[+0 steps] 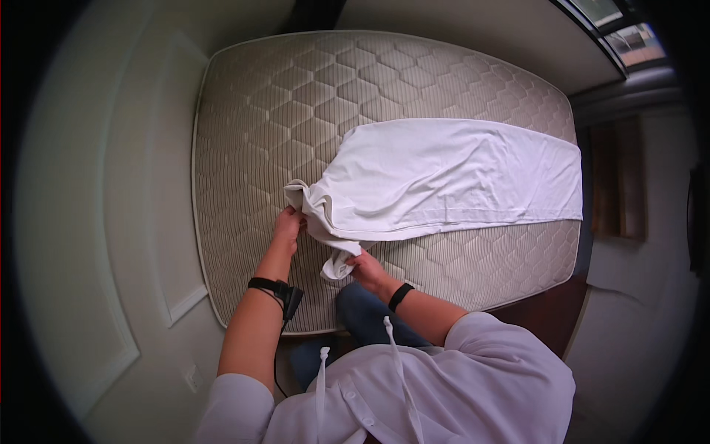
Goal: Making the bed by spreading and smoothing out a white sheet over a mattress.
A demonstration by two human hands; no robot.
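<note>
A white cloth sheet lies folded lengthwise across a quilted mattress, its far end near the mattress's right edge. Its left end is bunched up. My left hand grips a raised fold at the cloth's left corner, the fingertips partly hidden by fabric. To the right and nearer to me, my right hand holds a rolled, crumpled part of the cloth's near edge. One of my knees rests on or against the mattress's near edge, below my right hand.
A panelled wall runs close along the mattress's left side, with a wall socket low down. A window is at the upper right. A wooden shelf unit stands beyond the right edge. A cable hangs from my left forearm.
</note>
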